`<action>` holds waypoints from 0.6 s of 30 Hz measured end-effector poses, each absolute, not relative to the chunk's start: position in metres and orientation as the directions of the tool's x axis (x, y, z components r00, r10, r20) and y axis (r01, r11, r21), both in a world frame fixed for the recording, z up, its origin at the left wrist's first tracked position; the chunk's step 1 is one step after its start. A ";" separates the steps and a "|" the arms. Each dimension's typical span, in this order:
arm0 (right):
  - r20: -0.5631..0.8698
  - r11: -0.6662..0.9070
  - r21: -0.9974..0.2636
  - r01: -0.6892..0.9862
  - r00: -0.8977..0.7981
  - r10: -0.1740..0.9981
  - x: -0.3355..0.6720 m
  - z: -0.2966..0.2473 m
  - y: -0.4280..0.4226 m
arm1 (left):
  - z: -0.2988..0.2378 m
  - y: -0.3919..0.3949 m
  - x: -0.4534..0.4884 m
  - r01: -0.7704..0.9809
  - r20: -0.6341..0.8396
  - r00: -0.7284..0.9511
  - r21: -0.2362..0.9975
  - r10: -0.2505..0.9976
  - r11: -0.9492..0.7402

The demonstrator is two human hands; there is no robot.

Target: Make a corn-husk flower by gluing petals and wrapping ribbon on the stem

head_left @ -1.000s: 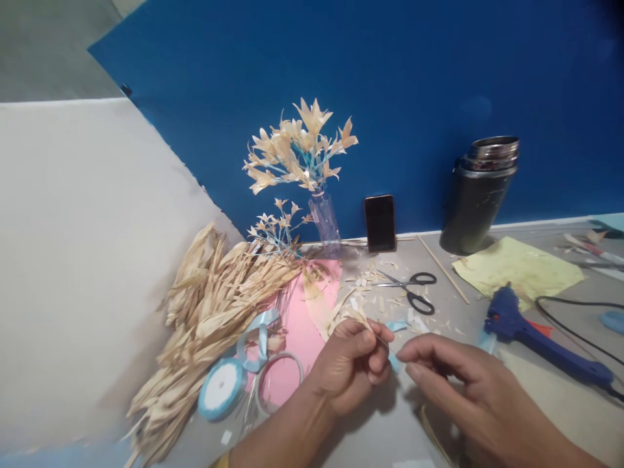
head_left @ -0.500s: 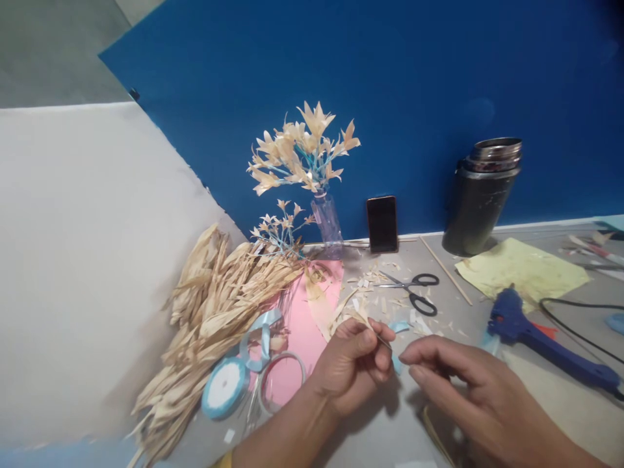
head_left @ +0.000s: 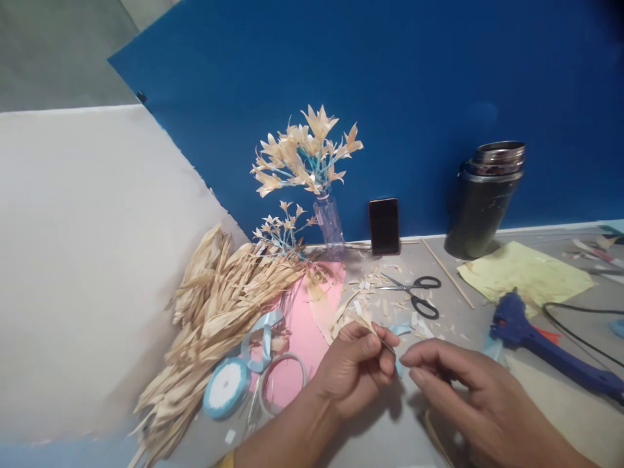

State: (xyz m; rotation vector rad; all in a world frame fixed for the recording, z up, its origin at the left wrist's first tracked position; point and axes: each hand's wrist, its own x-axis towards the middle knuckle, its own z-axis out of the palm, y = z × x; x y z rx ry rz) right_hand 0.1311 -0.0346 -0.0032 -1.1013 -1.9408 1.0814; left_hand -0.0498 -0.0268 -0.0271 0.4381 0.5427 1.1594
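Note:
My left hand [head_left: 353, 370] is closed in a pinch around a small bundle of dried husk petals [head_left: 351, 317] on a thin wire stem. My right hand [head_left: 468, 396] sits just to its right, thumb and forefinger pinched on a narrow light blue ribbon [head_left: 400, 329] where it meets the stem. Both hands hover low over the grey table [head_left: 390, 435]. Just behind them lie husk scraps and black-handled scissors [head_left: 414, 292].
A heap of dried husks [head_left: 214, 312] lies at left beside a blue ribbon spool [head_left: 225, 387], an empty ring [head_left: 281, 383] and pink paper [head_left: 302, 325]. A vase of husk flowers [head_left: 312, 169], a phone [head_left: 384, 226] and a steel flask [head_left: 485, 198] stand at the blue wall. A blue glue gun [head_left: 546, 341] rests at right.
The view has shifted slightly, so everything sits a little lower and to the right. My hands stay together at the stem, with the right fingers a touch closer to the left.

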 end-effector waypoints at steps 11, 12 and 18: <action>0.240 0.366 -0.874 0.320 -0.371 0.897 0.124 -0.007 -0.036 | -0.025 -0.028 -0.045 -0.749 -0.182 0.282 0.572 0.942 0.335; 0.249 0.372 -0.872 0.319 -0.366 0.897 0.124 -0.008 -0.036 | -0.025 -0.029 -0.044 -0.746 -0.185 0.277 0.577 0.943 0.332; 0.296 0.406 -0.871 0.276 -0.363 0.883 0.125 -0.011 -0.036 | -0.029 -0.030 -0.039 -0.707 -0.196 0.283 0.620 0.939 0.342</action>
